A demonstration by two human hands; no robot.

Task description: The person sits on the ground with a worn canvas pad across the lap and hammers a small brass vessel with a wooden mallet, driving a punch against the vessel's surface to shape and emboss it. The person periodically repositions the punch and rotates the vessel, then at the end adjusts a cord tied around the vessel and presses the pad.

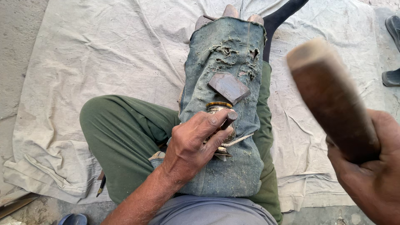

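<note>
My left hand [196, 143] rests on the worn denim pad [225, 104] laid over my outstretched leg, its fingers closed around a short punch [230, 118]. The punch's blunt head sticks up past my index finger and leans toward one o'clock. Its long axis runs from that head down and back toward seven o'clock, where the tip disappears behind my fingers against the small engraved metal pot [218, 109]. The pot lies on the pad just under my fingertips, its brassy rim facing twelve o'clock, and a dark flat wedge-shaped block [229, 87] sits touching it on the one o'clock side.

My right hand [371, 166] is raised well apart, at about three o'clock from the punch, fingers wrapped tight around the lower end of a thick wooden mallet [331, 96]. The mallet is blurred, and its free end points up toward eleven o'clock. From that end, the punch head lies toward eight o'clock, lower and to the left. The left hand is the one right on the pot; the right is far off it. Fine shavings are strewn over the pad, and a pale cloth [104, 50] covers the ground beneath.
</note>
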